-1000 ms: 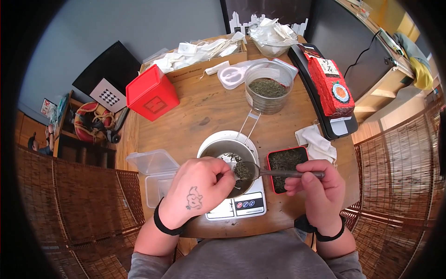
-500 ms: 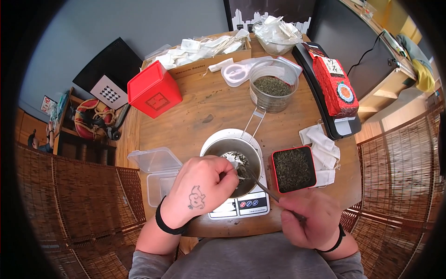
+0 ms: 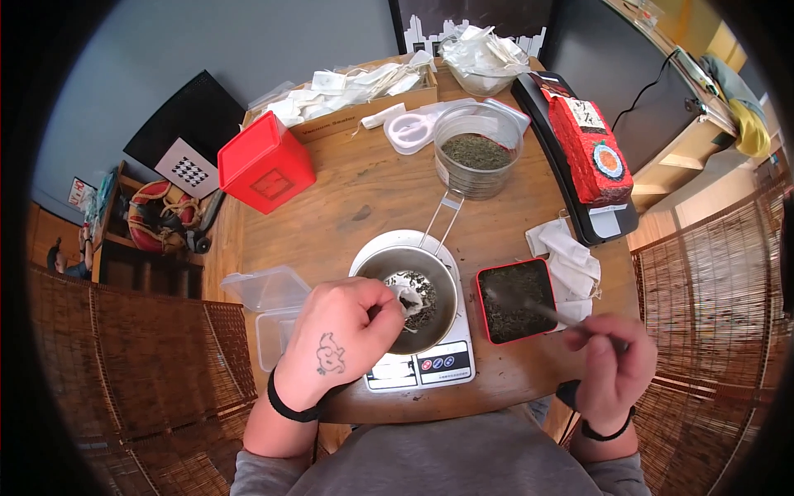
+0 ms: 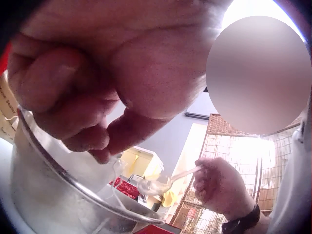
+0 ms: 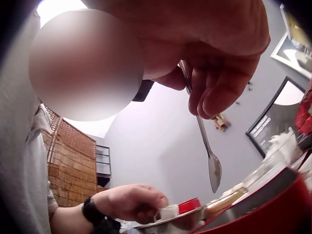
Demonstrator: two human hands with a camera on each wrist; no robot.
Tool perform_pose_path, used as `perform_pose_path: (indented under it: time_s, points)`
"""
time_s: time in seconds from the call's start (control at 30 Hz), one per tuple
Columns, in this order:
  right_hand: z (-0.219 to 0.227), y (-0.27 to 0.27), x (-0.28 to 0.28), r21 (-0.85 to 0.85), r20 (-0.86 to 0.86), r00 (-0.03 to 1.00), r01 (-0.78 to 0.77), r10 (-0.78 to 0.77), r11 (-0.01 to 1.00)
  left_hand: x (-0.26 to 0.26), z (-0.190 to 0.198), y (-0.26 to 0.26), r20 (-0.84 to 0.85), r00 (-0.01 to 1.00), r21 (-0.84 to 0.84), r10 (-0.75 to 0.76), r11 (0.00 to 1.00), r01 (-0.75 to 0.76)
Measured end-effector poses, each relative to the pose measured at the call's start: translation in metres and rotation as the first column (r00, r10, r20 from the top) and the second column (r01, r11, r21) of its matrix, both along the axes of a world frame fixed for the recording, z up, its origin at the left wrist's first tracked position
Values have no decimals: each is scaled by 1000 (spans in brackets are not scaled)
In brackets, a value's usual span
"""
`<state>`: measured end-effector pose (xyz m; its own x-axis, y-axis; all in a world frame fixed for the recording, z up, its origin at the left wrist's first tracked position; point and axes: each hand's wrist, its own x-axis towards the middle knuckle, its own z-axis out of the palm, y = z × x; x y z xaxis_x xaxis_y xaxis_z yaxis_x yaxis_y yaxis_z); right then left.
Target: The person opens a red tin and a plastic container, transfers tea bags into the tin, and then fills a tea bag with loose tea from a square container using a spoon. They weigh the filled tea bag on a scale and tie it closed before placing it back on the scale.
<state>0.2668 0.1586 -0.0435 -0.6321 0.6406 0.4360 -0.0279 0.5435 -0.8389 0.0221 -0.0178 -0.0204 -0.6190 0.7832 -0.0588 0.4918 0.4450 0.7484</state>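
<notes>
My left hand [image 3: 339, 335] pinches a small white tea bag [image 3: 411, 294] by its rim, over the inside of a metal pot [image 3: 445, 285]. Dark dried leaves show in the bag's mouth and loose on the pot's bottom. The pot stands on a white kitchen scale [image 3: 456, 351]. To the right, my right hand [image 3: 614, 368] grips a metal spoon [image 3: 552, 314] by its handle, and the bowl is blurred above a red-rimmed square tin [image 3: 480, 310] of dark dried leaves. In the right wrist view the spoon's bowl [image 5: 214, 171] points down and looks bare.
Behind the pot stands a clear round tub [image 3: 451, 178] of dried leaves. A red lidded box [image 3: 269, 165] is back left, an open clear plastic box [image 3: 269, 326] left of the scale. White cloth bags [image 3: 566, 255] lie beyond the tin; a red packet [image 3: 587, 157] rests on a black appliance [image 3: 608, 227].
The spoon, earlier loaded with leaves at the bag, was tipped there and has moved right, over the tin. My left hand still holds the tea bag above the pot.
</notes>
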Motion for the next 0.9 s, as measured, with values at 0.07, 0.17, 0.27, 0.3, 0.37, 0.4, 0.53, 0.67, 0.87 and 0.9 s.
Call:
perform_pose_path:
  time_s: [0.07,0.17,0.27,0.3,0.37,0.4,0.53,0.67,0.87,0.9]
  points:
    - [-6,11,10,-129,-34,993,107,-112,986,0,1,0,-22,1000,-2,-5,1000,5]
    - [-12,22,24,-35,93,990,107,-103,994,2,1,1,35,999,-31,-2,1000,3]
    - [-15,28,27,175,150,984,74,-101,982,2,-1,5,-20,1000,-23,-2,1000,1]
    - [-11,29,26,253,209,975,21,-76,967,2,-1,5,-27,1000,-31,-3,1000,3]
    - [-13,28,27,322,271,961,-34,-57,946,3,-2,3,-32,999,-42,-7,999,6]
    - [-19,27,29,196,246,968,-6,-43,981,3,-5,2,-65,998,-24,-7,1000,6]
    - [-38,20,22,-342,129,991,85,-42,936,7,0,4,-75,997,-45,13,999,-16]
    - [-57,33,25,-722,-13,993,73,-119,688,9,2,4,-89,996,-53,23,998,-28]
    - [-61,40,31,-823,-83,980,34,-179,567,9,1,6,-76,997,-67,9,998,-14]
    - [-62,40,31,-823,-83,981,33,-178,567,9,1,6,-68,998,-57,7,998,-10]
